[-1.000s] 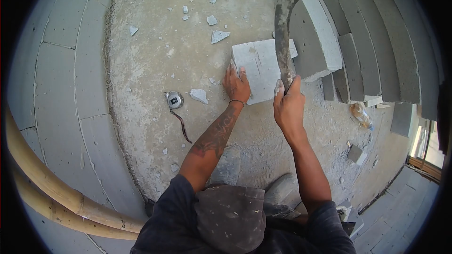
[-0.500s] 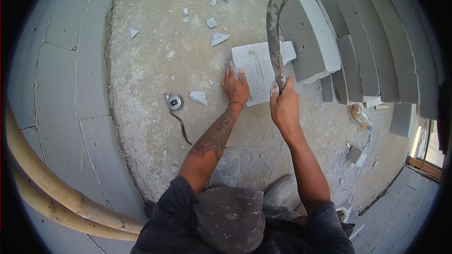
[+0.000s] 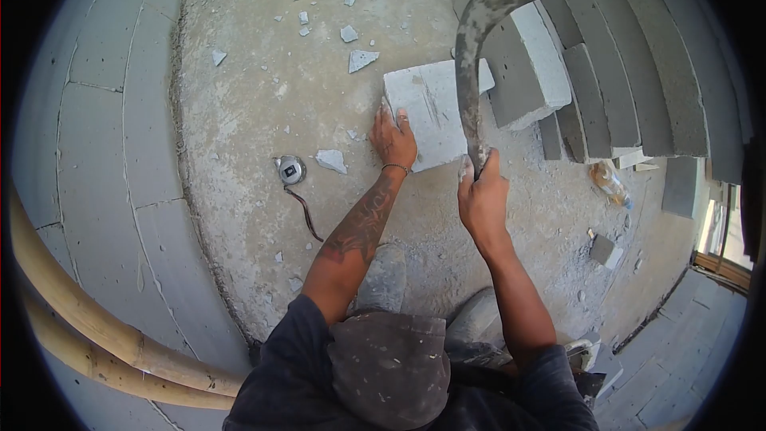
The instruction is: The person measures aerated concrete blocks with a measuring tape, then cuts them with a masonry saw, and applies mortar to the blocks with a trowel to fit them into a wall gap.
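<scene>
A pale lightweight concrete block, scored with a few dark lines on top, lies on the dusty floor in front of me. My left hand grips its left edge, thumb on the upper face and fingers along the side. Wrapped round the lower end of a sickle is my right hand, at the block's near right. The broad, curved, stained blade points away from me and hooks to the right. It passes over the block's right part and hides some of it. The sickle's grip is covered by my fingers.
Stacked grey blocks stand at the right, with a plastic bottle beside them. A tape measure and broken chips lie on the floor. Bamboo poles cross the lower left, before a block wall.
The sickle's hooked tip has swung to the right and a little nearer. The whole view has shifted slightly, while my left hand stays on the block.
</scene>
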### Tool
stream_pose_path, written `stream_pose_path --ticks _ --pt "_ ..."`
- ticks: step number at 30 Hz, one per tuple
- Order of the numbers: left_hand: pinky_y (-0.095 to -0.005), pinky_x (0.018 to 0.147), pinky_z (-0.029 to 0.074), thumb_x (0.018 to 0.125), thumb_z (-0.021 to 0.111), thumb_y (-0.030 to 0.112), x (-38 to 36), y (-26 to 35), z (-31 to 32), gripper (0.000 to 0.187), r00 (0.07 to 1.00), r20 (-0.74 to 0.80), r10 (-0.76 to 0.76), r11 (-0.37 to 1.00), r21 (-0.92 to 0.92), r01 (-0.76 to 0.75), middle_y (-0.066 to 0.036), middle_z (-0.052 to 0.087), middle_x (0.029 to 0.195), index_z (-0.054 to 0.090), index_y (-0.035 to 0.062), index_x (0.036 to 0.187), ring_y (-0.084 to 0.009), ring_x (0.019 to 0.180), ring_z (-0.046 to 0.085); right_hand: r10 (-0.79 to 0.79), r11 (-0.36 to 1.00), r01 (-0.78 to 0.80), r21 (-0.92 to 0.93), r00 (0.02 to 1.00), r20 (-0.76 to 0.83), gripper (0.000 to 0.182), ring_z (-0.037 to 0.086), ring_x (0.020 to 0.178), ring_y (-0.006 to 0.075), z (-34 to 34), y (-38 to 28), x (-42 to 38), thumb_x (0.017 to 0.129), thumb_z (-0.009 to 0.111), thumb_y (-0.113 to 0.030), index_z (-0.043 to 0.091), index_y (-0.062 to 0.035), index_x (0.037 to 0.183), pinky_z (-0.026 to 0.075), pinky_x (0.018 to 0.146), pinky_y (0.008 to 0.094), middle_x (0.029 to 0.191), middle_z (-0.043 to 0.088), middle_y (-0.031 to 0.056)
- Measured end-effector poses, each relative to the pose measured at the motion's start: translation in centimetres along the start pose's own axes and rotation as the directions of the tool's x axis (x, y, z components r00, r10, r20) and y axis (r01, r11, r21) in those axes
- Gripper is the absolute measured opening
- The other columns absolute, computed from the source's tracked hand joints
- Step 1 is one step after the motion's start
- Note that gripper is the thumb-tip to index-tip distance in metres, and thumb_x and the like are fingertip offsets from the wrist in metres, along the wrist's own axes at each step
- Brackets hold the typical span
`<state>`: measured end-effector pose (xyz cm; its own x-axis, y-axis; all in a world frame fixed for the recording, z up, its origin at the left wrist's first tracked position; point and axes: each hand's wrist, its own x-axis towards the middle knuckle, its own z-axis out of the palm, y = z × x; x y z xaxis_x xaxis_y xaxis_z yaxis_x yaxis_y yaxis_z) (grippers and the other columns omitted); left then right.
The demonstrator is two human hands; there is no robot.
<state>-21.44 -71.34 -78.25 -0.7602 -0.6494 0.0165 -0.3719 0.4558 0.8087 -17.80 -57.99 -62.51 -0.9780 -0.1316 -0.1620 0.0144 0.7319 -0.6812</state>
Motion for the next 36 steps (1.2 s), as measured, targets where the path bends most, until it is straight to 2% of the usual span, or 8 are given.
stream_pose_path --ticks 2,6,13,16,19,27,33,36 --pt "-0.0439 0.098 0.025 0.091 0.039 0.031 0.1 -0.4 0.2 0.050 0.999 -0.038 0.023 1.000 0.005 -0.023 -0.024 0.044 0.124 0.039 -0.0051 0.125 -0.0371 0.116 0.040 0.023 0.982 0.006 -0.189 0.988 0.153 0.027 0.056 0.072 0.0474 3.0 5.1 -0.4 0.081 0.053 -0.008 0.042 0.0044 0.102 0.042 0.062 0.0514 0.071 0.054 0.0333" --pt "-0.0427 0.093 0.035 0.090 0.042 0.028 -0.1 0.0 0.1 0.047 0.997 -0.070 0.021 0.999 0.039 -0.018 -0.029 0.048 0.116 0.045 -0.0107 0.117 -0.0425 0.108 0.045 0.056 0.986 -0.033 -0.162 0.989 0.138 0.025 0.056 0.073 0.0473 1.8 4.1 -0.4 0.080 0.053 -0.007 0.043 0.0040 0.100 0.042 0.064 0.0515 0.072 0.054 0.0327" --pt "-0.0429 0.095 0.031 0.090 0.042 0.030 0.2 -0.3 0.1 0.048 0.999 -0.050 0.012 1.000 0.027 -0.011 -0.026 0.046 0.119 0.043 -0.0085 0.119 -0.0393 0.111 0.043 -0.070 0.978 0.089 0.187 0.992 -0.104 0.025 0.056 0.062 0.0441 -2.1 -1.6 -1.1 0.080 0.055 -0.007 0.042 0.0038 0.098 0.041 0.052 0.0490 0.063 0.055 0.0267" --pt "-0.0435 0.098 0.027 0.091 0.040 0.032 0.3 -0.3 0.1 0.050 0.999 -0.005 -0.034 0.999 0.001 0.034 -0.023 0.043 0.125 0.040 -0.0052 0.124 -0.0361 0.116 0.040 -0.009 0.986 0.021 -0.164 0.997 0.077 0.027 0.056 0.062 0.0463 2.7 5.8 -3.0 0.080 0.055 -0.012 0.041 0.0016 0.099 0.044 0.058 0.0511 0.064 0.056 0.0279" --pt "-0.0436 0.098 0.027 0.091 0.040 0.031 1.2 0.3 0.1 0.049 1.000 -0.013 -0.022 1.000 -0.013 0.022 -0.024 0.044 0.124 0.040 -0.0050 0.124 -0.0362 0.116 0.039 0.045 0.984 -0.025 -0.176 0.993 0.113 0.027 0.056 0.063 0.0475 3.1 6.0 -3.2 0.080 0.055 -0.013 0.042 0.0011 0.099 0.045 0.061 0.0520 0.065 0.056 0.0289" --pt "-0.0433 0.097 0.028 0.090 0.041 0.031 0.0 -0.3 -0.1 0.049 0.999 -0.001 -0.046 0.999 -0.003 0.046 -0.024 0.045 0.122 0.041 -0.0052 0.124 -0.0371 0.116 0.040 -0.022 0.980 0.039 0.193 0.996 -0.091 0.018 0.055 0.065 0.0467 -2.4 -0.6 -2.6 0.083 0.049 -0.008 0.043 0.0039 0.095 0.042 0.056 0.0475 0.066 0.055 0.0283" --pt "-0.0435 0.096 0.028 0.090 0.041 0.031 1.5 0.3 0.1 0.049 0.999 -0.044 -0.029 0.999 -0.026 0.028 -0.024 0.046 0.122 0.041 -0.0057 0.123 -0.0371 0.114 0.041 0.007 0.984 0.015 -0.177 0.993 0.121 0.023 0.055 0.062 0.0457 3.0 7.3 -4.3 0.081 0.054 -0.011 0.044 0.0013 0.097 0.043 0.057 0.0498 0.065 0.055 0.0292" --pt "-0.0427 0.092 0.036 0.090 0.043 0.027 0.2 -0.1 0.2 0.045 0.994 -0.107 0.039 0.998 0.051 -0.034 -0.028 0.050 0.112 0.047 -0.0113 0.114 -0.0426 0.105 0.047 0.001 0.993 0.014 -0.121 0.993 0.118 0.022 0.056 0.063 0.0462 1.4 5.7 -3.5 0.081 0.053 -0.013 0.044 0.0011 0.095 0.044 0.058 0.0510 0.065 0.056 0.0285"
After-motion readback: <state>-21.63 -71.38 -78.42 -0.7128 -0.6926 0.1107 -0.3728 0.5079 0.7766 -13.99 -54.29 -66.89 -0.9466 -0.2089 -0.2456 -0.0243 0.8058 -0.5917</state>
